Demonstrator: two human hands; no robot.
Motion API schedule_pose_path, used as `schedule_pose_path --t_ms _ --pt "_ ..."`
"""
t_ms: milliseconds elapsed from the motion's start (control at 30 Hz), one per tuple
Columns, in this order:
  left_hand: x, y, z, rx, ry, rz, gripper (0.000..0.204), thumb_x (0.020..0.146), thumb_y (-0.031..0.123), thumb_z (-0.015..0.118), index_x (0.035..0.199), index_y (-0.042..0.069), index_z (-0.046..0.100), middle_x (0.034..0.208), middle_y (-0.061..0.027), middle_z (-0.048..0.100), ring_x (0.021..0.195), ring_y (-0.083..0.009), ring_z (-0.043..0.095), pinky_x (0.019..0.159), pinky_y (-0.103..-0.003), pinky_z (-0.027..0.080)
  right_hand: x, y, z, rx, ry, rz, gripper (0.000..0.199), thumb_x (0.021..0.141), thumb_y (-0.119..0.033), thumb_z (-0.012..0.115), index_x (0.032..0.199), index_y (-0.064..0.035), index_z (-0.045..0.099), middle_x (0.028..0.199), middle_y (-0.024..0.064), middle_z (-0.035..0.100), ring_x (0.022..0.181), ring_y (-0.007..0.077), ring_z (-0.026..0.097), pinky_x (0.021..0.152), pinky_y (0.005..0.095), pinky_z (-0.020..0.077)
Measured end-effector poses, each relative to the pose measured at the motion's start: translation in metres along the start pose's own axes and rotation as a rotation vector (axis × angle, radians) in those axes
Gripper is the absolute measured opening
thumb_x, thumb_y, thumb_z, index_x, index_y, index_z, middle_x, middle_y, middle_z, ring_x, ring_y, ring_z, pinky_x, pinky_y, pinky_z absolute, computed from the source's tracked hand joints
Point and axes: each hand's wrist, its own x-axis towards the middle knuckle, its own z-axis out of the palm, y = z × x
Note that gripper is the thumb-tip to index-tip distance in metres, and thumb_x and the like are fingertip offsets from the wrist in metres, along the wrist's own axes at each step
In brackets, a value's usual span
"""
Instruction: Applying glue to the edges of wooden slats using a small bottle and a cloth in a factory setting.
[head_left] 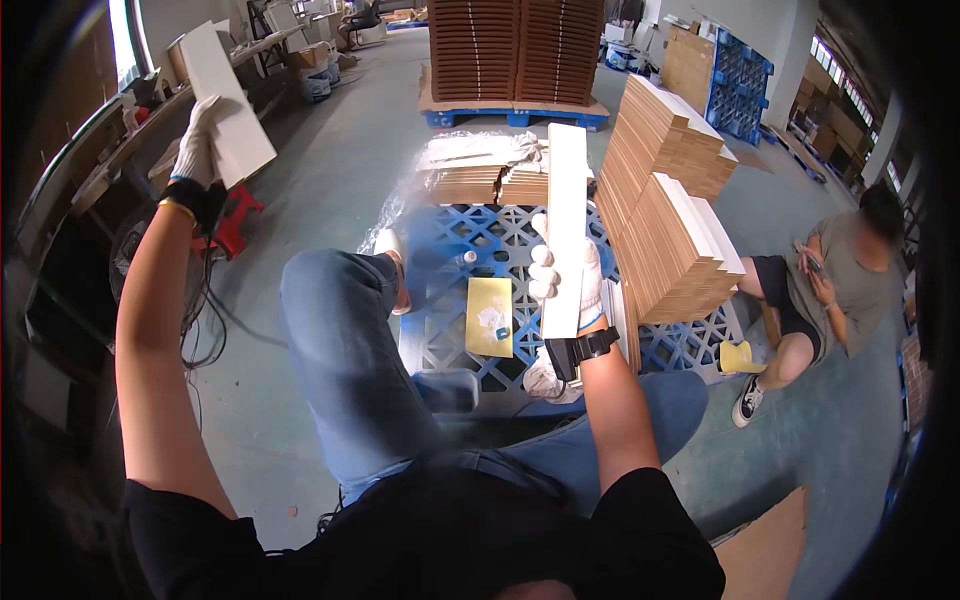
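Note:
My left hand [195, 150], in a white knit glove, is raised at the far left. It grips a wide white board [226, 105] by the edge, fingers on the near side of its face. In front of me my right hand [591, 282], also gloved, is closed around a narrow white board [567, 205] held upright above the pallet. Its fingers wrap the board's left edge. Below lies a yellow sheet [480, 318] with white scraps and a small blue item on the blue plastic pallet [432, 352].
Tall stacks of white-faced boards [655, 245] rise right of the pallet; plastic-wrapped boards [470, 185] lie at its far end. Brown stacked panels [515, 50] stand beyond. A red stool [238, 222] and cables are at left. Another person [840, 270] sits at right.

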Motion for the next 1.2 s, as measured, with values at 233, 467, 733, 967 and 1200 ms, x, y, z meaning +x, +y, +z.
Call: schedule_pose_path --t_ms 233,467,733,967,1200 --pt "-0.136 -0.024 0.016 -0.309 -0.158 -0.273 0.059 0.095 0.035 0.063 0.141 -0.001 0.053 0.129 -0.0167 0.066 0.108 -0.0252 0.069 0.094 -0.039 0.058 0.023 0.025 0.012 -0.481 0.403 -0.092 0.041 0.101 -0.03 0.062 0.125 0.003 0.059 0.098 0.0147 0.071 0.085 0.0224 0.072 0.073 0.0367 0.0618" --pt "-0.203 -0.177 0.128 -0.497 -0.206 -0.736 0.048 0.091 0.03 0.072 0.126 0.0 0.059 0.111 -0.0128 0.07 0.096 -0.0246 0.071 0.091 -0.039 0.059 0.042 0.066 0.032 -0.559 0.59 -0.12 0.054 0.108 -0.034 0.052 0.139 0.0101 0.052 0.129 0.0213 0.066 0.117 0.0307 0.067 0.101 0.0393 0.0575" --pt "-0.222 -0.3 0.177 -0.366 -0.118 -0.712 0.063 0.089 0.021 0.077 0.14 0.003 0.045 0.122 -0.0088 0.061 0.112 -0.0169 0.063 0.099 -0.035 0.054 0.044 0.113 -0.03 -0.911 0.892 -0.022 0.041 0.104 -0.027 0.06 0.136 -0.0018 0.059 0.124 0.0099 0.068 0.113 0.0166 0.066 0.094 0.0302 0.055" --pt "-0.22 -0.347 0.15 -0.265 -0.175 -0.793 0.074 0.096 0.044 0.072 0.148 0.003 0.039 0.125 -0.0091 0.058 0.114 -0.0163 0.059 0.097 -0.034 0.053 0.054 0.157 -0.091 -1.381 0.92 0.085 0.08 0.102 -0.039 0.064 0.159 -0.004 0.021 0.137 0.0195 0.06 0.12 0.0281 0.063 0.098 0.0354 0.053" --pt "-0.223 -0.377 0.117 -0.411 -0.278 -0.942 0.075 0.091 0.031 0.077 0.148 0.002 0.038 0.134 -0.0119 0.058 0.122 -0.0218 0.061 0.105 -0.04 0.053 0.043 0.17 -0.124 -1.439 0.822 0.479 0.086 0.103 -0.056 0.048 0.164 -0.0079 0.009 0.148 0.0267 0.052 0.13 0.0419 0.058 0.106 0.0463 0.0475"
